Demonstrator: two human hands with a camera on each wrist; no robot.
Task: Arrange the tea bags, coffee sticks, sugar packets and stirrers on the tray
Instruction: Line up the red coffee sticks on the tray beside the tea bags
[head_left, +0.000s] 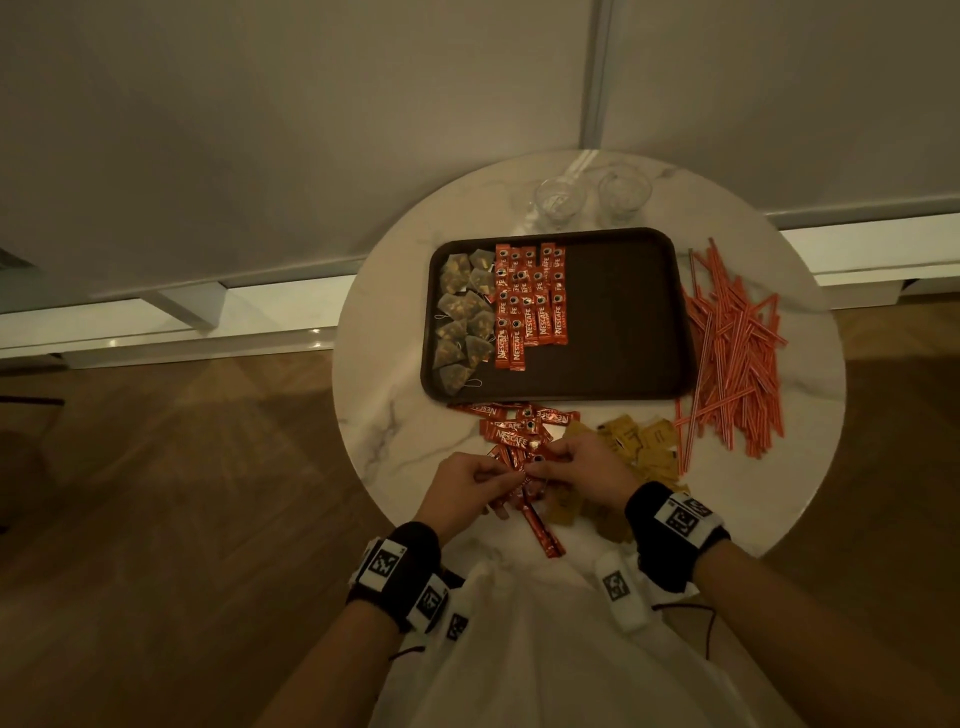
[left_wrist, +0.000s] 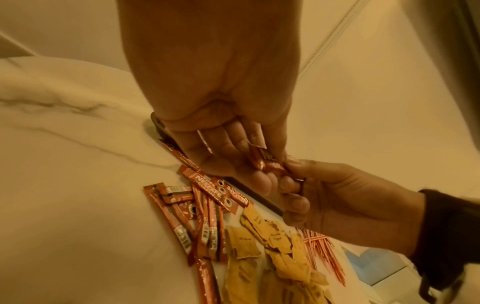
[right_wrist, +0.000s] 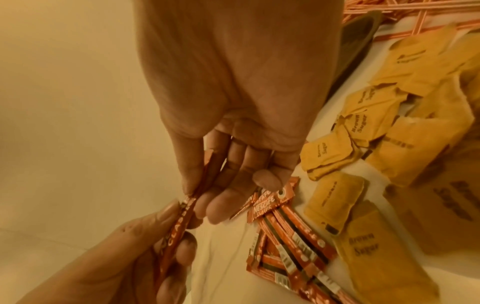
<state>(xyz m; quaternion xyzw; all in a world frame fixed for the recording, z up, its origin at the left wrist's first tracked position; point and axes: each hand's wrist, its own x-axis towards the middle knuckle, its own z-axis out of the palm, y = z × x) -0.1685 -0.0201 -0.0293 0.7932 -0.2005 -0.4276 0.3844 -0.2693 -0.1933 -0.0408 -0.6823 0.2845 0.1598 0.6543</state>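
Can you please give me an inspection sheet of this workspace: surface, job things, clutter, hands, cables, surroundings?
Surface: round marble table; dark tray on it.
Job's things: tea bags and coffee sticks in rows on the tray's left part; loose coffee sticks, sugar packets and stirrers lie off the tray.
Clutter: two glasses behind the tray.
Hands: left hand and right hand together pinch held coffee sticks.
Cables: thin cable hangs from the right wristband.
Surroundings: wooden floor, white wall.

Dim, warm light; wrist views blurry, edges distorted.
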